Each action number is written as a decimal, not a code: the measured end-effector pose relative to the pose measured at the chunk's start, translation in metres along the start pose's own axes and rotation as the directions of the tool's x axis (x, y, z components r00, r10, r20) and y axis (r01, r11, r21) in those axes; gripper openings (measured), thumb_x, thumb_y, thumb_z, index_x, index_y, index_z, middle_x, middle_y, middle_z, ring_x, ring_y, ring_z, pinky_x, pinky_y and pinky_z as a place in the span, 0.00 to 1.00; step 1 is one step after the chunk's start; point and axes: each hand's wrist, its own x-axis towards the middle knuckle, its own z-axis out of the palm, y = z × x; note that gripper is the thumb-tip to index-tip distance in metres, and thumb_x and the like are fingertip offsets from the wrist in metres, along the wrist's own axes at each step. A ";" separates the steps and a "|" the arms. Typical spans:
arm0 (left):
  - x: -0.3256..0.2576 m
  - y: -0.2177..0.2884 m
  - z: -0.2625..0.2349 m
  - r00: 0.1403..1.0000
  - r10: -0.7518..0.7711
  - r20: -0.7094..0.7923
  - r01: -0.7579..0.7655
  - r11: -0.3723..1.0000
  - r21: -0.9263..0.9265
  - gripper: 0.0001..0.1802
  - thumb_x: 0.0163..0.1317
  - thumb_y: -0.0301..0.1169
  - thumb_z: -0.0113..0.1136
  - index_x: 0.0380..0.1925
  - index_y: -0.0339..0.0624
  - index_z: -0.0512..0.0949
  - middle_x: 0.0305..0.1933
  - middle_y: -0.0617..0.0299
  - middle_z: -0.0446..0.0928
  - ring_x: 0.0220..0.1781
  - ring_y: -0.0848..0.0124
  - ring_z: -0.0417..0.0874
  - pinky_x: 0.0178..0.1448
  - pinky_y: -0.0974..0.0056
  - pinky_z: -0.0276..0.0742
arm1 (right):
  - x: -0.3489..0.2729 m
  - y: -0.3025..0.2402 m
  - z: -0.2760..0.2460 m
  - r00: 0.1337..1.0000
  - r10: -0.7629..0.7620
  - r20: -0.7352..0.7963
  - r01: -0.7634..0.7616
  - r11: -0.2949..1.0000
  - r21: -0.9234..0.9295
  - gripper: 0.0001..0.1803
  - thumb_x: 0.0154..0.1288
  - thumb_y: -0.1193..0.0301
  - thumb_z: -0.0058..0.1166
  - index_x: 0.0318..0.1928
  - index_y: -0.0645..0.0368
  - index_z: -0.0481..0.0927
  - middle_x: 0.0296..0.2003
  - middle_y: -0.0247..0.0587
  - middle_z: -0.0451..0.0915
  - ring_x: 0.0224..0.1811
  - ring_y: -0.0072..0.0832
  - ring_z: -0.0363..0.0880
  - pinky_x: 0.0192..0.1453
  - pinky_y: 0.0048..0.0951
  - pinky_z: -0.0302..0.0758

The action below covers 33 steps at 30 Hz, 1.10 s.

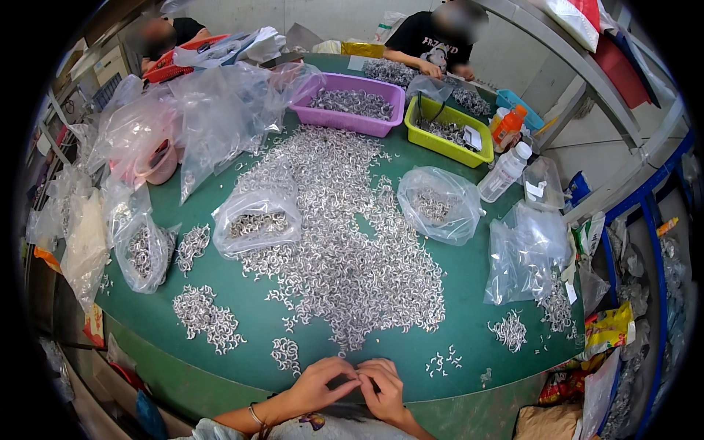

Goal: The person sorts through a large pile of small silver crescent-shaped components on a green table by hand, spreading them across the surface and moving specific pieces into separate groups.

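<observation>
At the table's near edge my left hand (323, 383) and my right hand (382, 383) meet at the fingertips. Both are closed in a pinch; whatever lies between the fingers is too small to make out. Just beyond them spreads a large heap of small silvery curved metal pieces (352, 271). A little pile of the same pieces (285, 355) lies beside my left hand, with a bigger pile (205, 317) farther left. Off to the right of my right hand are a few scattered pieces (444, 361) and another small pile (508, 331).
Clear plastic bags of pieces stand left (258, 224) and right (438, 205) of the heap. Behind it are a purple basin (348, 123) and a yellow-green basin (449, 147). A white-capped bottle (504, 172) stands at right. Two people sit across the green table (242, 293).
</observation>
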 end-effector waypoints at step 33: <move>0.001 0.012 -0.005 0.991 -0.133 -0.035 0.123 0.971 -0.205 0.05 0.59 0.21 0.64 0.35 0.35 0.78 0.35 0.58 0.80 0.35 0.67 0.80 0.39 0.67 0.74 | 0.010 -0.017 -0.004 0.996 0.065 0.065 -0.066 0.998 0.012 0.03 0.58 0.83 0.56 0.31 0.64 0.77 0.30 0.48 0.78 0.33 0.44 0.76 0.42 0.41 0.70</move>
